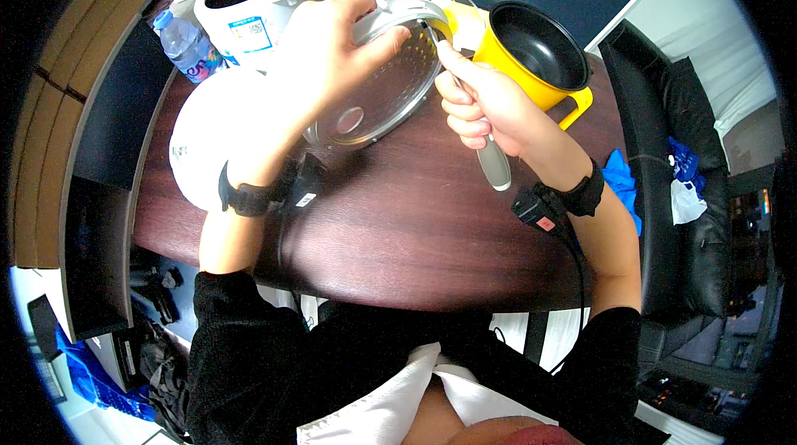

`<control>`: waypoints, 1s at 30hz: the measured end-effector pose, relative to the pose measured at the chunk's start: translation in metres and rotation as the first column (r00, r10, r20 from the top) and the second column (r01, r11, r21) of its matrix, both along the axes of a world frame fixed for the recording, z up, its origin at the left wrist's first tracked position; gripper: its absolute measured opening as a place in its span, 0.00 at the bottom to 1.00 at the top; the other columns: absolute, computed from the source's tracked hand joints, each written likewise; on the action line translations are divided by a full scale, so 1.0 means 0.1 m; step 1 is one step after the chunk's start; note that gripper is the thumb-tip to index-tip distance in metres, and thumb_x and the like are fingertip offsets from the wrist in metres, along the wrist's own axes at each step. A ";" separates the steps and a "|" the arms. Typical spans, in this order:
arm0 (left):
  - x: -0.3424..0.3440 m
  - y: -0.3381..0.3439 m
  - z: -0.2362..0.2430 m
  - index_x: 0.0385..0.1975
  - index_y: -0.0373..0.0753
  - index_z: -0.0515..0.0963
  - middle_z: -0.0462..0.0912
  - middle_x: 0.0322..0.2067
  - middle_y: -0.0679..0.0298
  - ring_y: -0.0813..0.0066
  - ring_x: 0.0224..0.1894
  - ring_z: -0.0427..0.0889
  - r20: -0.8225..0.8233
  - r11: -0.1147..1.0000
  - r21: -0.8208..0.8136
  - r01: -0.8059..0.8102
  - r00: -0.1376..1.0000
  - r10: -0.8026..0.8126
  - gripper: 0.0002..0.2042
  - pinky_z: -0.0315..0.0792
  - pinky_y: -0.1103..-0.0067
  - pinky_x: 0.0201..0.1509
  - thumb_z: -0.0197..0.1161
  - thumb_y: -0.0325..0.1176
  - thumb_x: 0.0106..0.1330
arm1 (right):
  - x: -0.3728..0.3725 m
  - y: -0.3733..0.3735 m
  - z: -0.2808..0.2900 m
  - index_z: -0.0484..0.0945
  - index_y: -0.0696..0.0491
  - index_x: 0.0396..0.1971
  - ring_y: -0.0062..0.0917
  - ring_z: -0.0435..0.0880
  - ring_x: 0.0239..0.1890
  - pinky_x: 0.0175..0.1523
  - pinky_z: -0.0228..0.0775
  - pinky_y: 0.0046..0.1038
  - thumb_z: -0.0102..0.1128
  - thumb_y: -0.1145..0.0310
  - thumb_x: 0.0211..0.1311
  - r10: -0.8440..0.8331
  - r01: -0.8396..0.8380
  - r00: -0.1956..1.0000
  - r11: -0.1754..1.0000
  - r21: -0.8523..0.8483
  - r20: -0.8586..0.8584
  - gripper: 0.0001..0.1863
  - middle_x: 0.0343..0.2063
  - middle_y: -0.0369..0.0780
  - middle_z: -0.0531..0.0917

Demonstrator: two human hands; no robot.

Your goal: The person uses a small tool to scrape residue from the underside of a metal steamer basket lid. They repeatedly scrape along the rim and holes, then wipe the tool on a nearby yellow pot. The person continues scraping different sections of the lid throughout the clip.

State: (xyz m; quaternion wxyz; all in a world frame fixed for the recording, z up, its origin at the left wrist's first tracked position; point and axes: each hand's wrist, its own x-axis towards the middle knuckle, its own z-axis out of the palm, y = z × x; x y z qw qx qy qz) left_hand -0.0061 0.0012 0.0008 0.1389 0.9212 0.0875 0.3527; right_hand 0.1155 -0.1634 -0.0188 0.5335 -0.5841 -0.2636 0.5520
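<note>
My left hand (pixel 344 38) grips the upper rim of a round, grey-rimmed lid (pixel 378 100), which is tilted up over the table. Its shiny face shows small dots and an oval fitting near the lower edge. My right hand (pixel 486 100) is closed around a slim tool with a grey handle (pixel 495 164). The tool's thin front end points at the lid's upper right rim; its tip is too small to make out. A large white rounded piece (pixel 207 142), overexposed, lies beneath and left of my left forearm.
Behind my left hand stands a white pot-shaped appliance body (pixel 249 9) with a dark inside, beside a plastic bottle (pixel 184 46). A yellow pot (pixel 531 55) with a black interior sits at the back right of the dark wooden table (pixel 398 237). Cables hang from both wrist devices.
</note>
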 end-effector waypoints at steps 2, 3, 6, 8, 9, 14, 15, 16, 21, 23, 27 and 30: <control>0.00 0.00 -0.04 0.37 0.30 0.78 0.81 0.28 0.48 0.56 0.31 0.83 0.053 0.998 0.057 -0.015 0.999 0.012 0.22 0.76 0.71 0.37 0.65 0.45 0.54 | 0.00 0.00 -0.01 0.54 0.44 0.10 0.11 0.50 0.06 0.11 0.45 0.16 0.34 0.41 0.68 0.033 -0.033 0.995 0.999 0.001 -0.090 0.29 0.06 0.25 0.51; 0.00 -0.02 -0.03 0.37 0.30 0.78 0.81 0.28 0.48 0.56 0.31 0.83 0.051 0.999 0.048 -0.017 0.999 0.015 0.22 0.76 0.71 0.37 0.65 0.45 0.54 | 0.01 -0.01 -0.01 0.53 0.44 0.10 0.11 0.50 0.05 0.11 0.45 0.17 0.34 0.41 0.68 0.048 -0.048 0.990 0.999 0.001 -0.133 0.29 0.06 0.25 0.51; -0.01 -0.07 -0.01 0.37 0.30 0.78 0.81 0.26 0.49 0.56 0.30 0.83 0.046 0.999 0.043 -0.024 0.999 0.022 0.21 0.76 0.71 0.36 0.65 0.45 0.54 | 0.02 -0.02 0.00 0.54 0.44 0.12 0.12 0.49 0.06 0.11 0.44 0.19 0.35 0.39 0.66 0.076 -0.078 0.979 0.997 -0.003 -0.187 0.29 0.07 0.25 0.49; -0.01 -0.06 -0.02 0.37 0.30 0.78 0.81 0.26 0.49 0.56 0.29 0.83 0.044 0.997 0.068 -0.030 0.999 0.027 0.21 0.76 0.71 0.35 0.65 0.44 0.54 | 0.01 -0.03 0.04 0.54 0.44 0.11 0.12 0.49 0.06 0.11 0.43 0.19 0.34 0.39 0.66 0.086 -0.091 0.975 0.996 -0.018 -0.207 0.29 0.07 0.25 0.49; -0.01 -0.06 -0.02 0.37 0.30 0.78 0.81 0.25 0.49 0.56 0.29 0.83 0.054 0.997 0.066 -0.030 0.998 0.026 0.21 0.76 0.71 0.35 0.65 0.44 0.54 | 0.01 -0.03 0.05 0.53 0.43 0.11 0.12 0.49 0.06 0.11 0.43 0.19 0.34 0.39 0.66 0.092 -0.099 0.972 0.995 -0.024 -0.217 0.29 0.07 0.25 0.49; -0.01 -0.09 -0.04 0.37 0.31 0.78 0.81 0.24 0.49 0.57 0.29 0.82 0.065 0.996 0.077 -0.033 0.998 0.028 0.20 0.76 0.71 0.35 0.65 0.44 0.54 | 0.07 -0.03 0.00 0.54 0.44 0.10 0.12 0.49 0.05 0.10 0.44 0.18 0.31 0.41 0.68 0.229 -0.214 0.847 0.973 0.086 -0.480 0.30 0.05 0.24 0.50; -0.01 -0.09 -0.04 0.36 0.31 0.78 0.81 0.24 0.49 0.57 0.28 0.82 0.072 0.997 0.077 -0.029 0.997 0.023 0.20 0.76 0.71 0.34 0.65 0.44 0.54 | 0.08 -0.03 -0.03 0.54 0.43 0.09 0.12 0.49 0.05 0.10 0.43 0.18 0.30 0.41 0.68 0.276 -0.240 0.797 0.961 0.137 -0.538 0.30 0.05 0.24 0.50; -0.01 -0.10 -0.04 0.36 0.31 0.78 0.81 0.24 0.49 0.57 0.28 0.82 0.079 0.997 0.077 -0.025 0.997 0.018 0.20 0.76 0.71 0.34 0.65 0.44 0.54 | 0.08 -0.03 -0.05 0.54 0.43 0.10 0.12 0.48 0.05 0.10 0.43 0.18 0.30 0.41 0.68 0.291 -0.247 0.782 0.957 0.154 -0.552 0.30 0.05 0.24 0.50; -0.01 -0.14 -0.06 0.32 0.32 0.78 0.79 0.20 0.51 0.57 0.25 0.81 0.004 0.989 0.144 -0.022 1.000 0.021 0.17 0.74 0.70 0.31 0.64 0.43 0.56 | 0.04 0.03 -0.10 0.53 0.43 0.09 0.11 0.49 0.05 0.09 0.42 0.18 0.30 0.40 0.68 0.140 -0.170 0.822 0.985 -0.003 -0.552 0.30 0.05 0.24 0.50; -0.02 -0.10 -0.04 0.30 0.33 0.78 0.78 0.18 0.52 0.58 0.23 0.81 -0.005 0.993 0.113 0.022 1.000 -0.022 0.16 0.73 0.69 0.30 0.64 0.42 0.56 | 0.07 0.05 -0.13 0.53 0.44 0.09 0.12 0.49 0.05 0.09 0.42 0.18 0.30 0.40 0.67 0.228 -0.214 0.830 0.973 0.088 -0.509 0.30 0.05 0.25 0.50; -0.01 0.04 0.04 0.29 0.34 0.77 0.77 0.17 0.57 0.71 0.20 0.78 0.127 0.977 -0.125 0.174 0.979 -0.159 0.16 0.70 0.79 0.25 0.66 0.43 0.55 | 0.14 -0.02 -0.01 0.53 0.44 0.11 0.12 0.48 0.05 0.09 0.42 0.18 0.32 0.37 0.65 0.368 -0.309 0.828 0.929 0.203 -0.423 0.30 0.06 0.26 0.51; -0.01 0.08 0.02 0.29 0.35 0.78 0.78 0.18 0.62 0.79 0.21 0.76 0.171 0.933 -0.228 0.277 0.955 -0.242 0.15 0.68 0.84 0.26 0.66 0.41 0.55 | 0.06 -0.08 0.09 0.53 0.44 0.11 0.12 0.50 0.05 0.10 0.44 0.18 0.32 0.37 0.65 0.346 -0.299 0.850 0.938 0.177 -0.397 0.30 0.06 0.26 0.52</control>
